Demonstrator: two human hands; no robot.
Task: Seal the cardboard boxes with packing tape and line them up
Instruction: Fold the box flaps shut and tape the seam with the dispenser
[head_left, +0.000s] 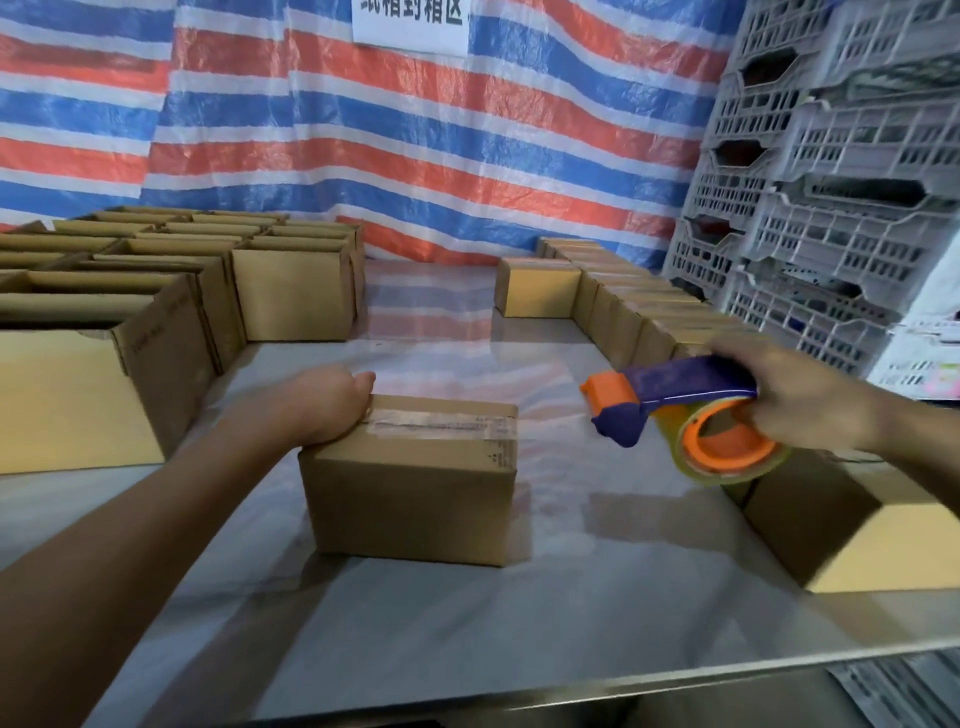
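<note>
The fingertips of the left hand (332, 410) are hidden: the fingers bend down over the far-left edge of the box top, so whether they grip the box or only press on it cannot be told. The right hand (810, 410) is blurred, and its fingers are partly hidden behind the tape dispenser (675, 415). A white sign (410, 26) on the striped tarp (415, 130) is cut off by the top edge, and its characters cannot be read in full. A box at near right (857, 530) is cut off by the right edge and partly covered by the dispenser roll. The taped box (410, 499) stands at the centre of the worktop (467, 649), flaps closed, with a clear tape strip (436, 423) running along its top seam and down its right end. The left forearm reaches in from the lower left; the hand lies back-up on the left end of the box top, over the end of the strip. The right forearm enters from the right edge; the hand is closed round the dispenser handle, with the roll below and the orange head pointing left, clear of the worktop and apart from the taped box. Open boxes (156, 291) stand at left, a row of closed boxes (623, 312) at right, beside stacked grey crates (831, 156).
</note>
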